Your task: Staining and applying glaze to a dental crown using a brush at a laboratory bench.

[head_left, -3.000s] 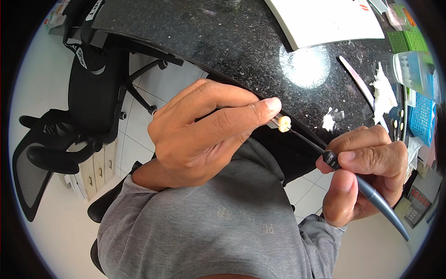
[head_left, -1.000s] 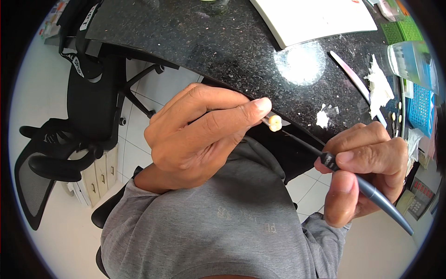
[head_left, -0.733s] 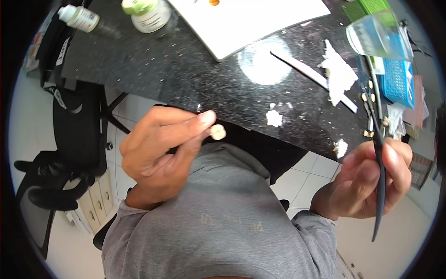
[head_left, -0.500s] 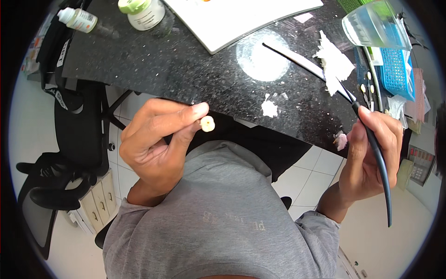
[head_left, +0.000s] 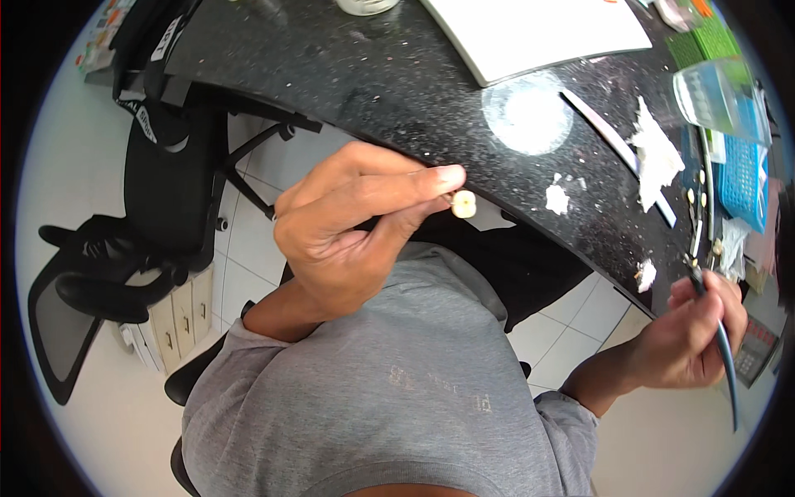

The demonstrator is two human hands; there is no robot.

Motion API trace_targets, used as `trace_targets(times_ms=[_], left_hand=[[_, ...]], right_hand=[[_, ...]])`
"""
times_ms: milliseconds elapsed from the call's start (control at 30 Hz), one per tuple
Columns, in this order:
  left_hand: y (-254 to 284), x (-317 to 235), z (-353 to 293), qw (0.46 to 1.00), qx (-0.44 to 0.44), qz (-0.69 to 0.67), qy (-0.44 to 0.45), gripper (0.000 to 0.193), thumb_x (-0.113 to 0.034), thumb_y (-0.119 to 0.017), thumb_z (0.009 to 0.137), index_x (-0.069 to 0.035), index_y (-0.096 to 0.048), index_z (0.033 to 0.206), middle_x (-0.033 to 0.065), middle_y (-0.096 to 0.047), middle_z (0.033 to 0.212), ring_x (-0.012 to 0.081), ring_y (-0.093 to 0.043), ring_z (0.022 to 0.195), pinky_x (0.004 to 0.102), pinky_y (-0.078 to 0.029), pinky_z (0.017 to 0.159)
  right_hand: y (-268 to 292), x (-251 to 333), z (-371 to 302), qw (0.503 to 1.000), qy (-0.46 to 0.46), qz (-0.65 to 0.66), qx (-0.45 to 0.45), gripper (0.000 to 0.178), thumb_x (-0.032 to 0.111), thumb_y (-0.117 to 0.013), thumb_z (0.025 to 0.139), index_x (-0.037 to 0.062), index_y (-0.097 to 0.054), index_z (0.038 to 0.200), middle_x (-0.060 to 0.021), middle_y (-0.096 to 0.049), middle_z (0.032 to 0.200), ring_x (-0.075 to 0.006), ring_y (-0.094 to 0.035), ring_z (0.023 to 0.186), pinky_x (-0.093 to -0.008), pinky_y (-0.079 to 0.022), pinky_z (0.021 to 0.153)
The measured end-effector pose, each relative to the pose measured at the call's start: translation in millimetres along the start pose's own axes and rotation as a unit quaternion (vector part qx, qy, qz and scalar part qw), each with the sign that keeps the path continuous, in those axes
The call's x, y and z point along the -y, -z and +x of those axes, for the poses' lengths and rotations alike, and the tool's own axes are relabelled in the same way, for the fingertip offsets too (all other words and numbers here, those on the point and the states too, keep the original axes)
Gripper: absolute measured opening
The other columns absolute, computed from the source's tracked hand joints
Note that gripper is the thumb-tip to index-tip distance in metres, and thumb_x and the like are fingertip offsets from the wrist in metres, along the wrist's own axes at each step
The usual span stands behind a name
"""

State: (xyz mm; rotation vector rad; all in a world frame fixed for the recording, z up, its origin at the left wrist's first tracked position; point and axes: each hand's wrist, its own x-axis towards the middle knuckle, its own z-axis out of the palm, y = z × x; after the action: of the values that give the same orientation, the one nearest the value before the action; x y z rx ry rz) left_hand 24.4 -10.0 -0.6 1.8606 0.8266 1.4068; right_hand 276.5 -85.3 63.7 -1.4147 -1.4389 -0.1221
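Pinched between the thumb and fingers of my left hand (head_left: pixel 364 224) is a small cream tooth-shaped piece (head_left: pixel 464 204) with a dark spot in its middle, just off the counter's near edge. My right hand (head_left: pixel 700 327) is closed around a slim black tool (head_left: pixel 723 340) with a tapered handle. That tool's working tip is by the counter's right end, close to small cream tooth-like pieces on thin metal pins (head_left: pixel 696 211); whether it touches them is unclear. A pinkish-white crumpled scrap (head_left: pixel 645 275) lies left of my right hand.
A crumpled white tissue (head_left: pixel 658 161) overlaps a flat pale strip (head_left: pixel 600 124) on the black speckled counter (head_left: pixel 331 66). White crumbs (head_left: pixel 557 199) lie nearer me. A clear glass (head_left: pixel 716 95) and blue basket (head_left: pixel 743 186) stand right; a white board (head_left: pixel 538 37) lies far.
The whole view has shifted, so the counter's things sit farther right and lower. My right hand has drawn the tool away from the tissue toward the pins. My left hand keeps its pinch.
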Motion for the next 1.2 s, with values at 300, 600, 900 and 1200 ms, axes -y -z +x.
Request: trace_targets(times_ms=[300, 600, 900, 1200], left_hand=[[-4.5, 9.7, -3.4, 0.994, -0.048, 0.068, -0.066, 0.032, 0.004, -0.077, 0.065, -0.007, -0.071, 0.094, 0.0024, -0.063, 0.073, 0.0081, -0.057, 0.057, 0.0166, -0.045, 0.044], [-3.0, 13.8, -4.8, 0.990, -0.052, 0.098, -0.082, 0.037, 0.002, -0.078, 0.056, -0.009, -0.073, 0.092, -0.0010, -0.061, 0.069, 0.0075, -0.053, 0.053, 0.0184, -0.037, 0.042], [5.3, 7.2, -4.8, 0.994, -0.006, 0.086, -0.061, 0.032, 0.007, -0.075, 0.061, -0.003, -0.071, 0.092, 0.0052, -0.062, 0.076, 0.0103, -0.055, 0.059, 0.0191, -0.041, 0.047], [7.2, 6.9, -5.2, 0.996, 0.029, 0.069, -0.055, 0.029, 0.013, -0.072, 0.066, 0.002, -0.068, 0.093, 0.0119, -0.063, 0.083, 0.0126, -0.057, 0.065, 0.0195, -0.045, 0.051]], right_hand=[[-54.5, 30.3, 7.1, 0.947, -0.049, 0.241, 0.205, 0.027, 0.025, -0.062, 0.089, 0.0015, -0.052, 0.096, -0.0122, -0.056, 0.068, -0.0130, -0.052, 0.053, -0.0197, -0.041, 0.048], [-70.8, 47.2, 8.1, 0.944, -0.115, 0.207, 0.230, 0.033, 0.029, -0.070, 0.083, 0.0063, -0.046, 0.081, -0.0119, -0.054, 0.063, -0.0114, -0.050, 0.049, -0.0198, -0.040, 0.047], [-70.6, 45.0, 8.0, 0.946, -0.081, 0.194, 0.246, 0.029, 0.025, -0.067, 0.085, 0.0050, -0.047, 0.082, -0.0115, -0.054, 0.063, -0.0118, -0.050, 0.050, -0.0204, -0.039, 0.049], [-70.6, 42.6, 10.6, 0.943, -0.047, 0.193, 0.268, 0.026, 0.022, -0.066, 0.085, 0.0038, -0.047, 0.083, -0.0124, -0.055, 0.063, -0.0118, -0.051, 0.049, -0.0205, -0.040, 0.048]])
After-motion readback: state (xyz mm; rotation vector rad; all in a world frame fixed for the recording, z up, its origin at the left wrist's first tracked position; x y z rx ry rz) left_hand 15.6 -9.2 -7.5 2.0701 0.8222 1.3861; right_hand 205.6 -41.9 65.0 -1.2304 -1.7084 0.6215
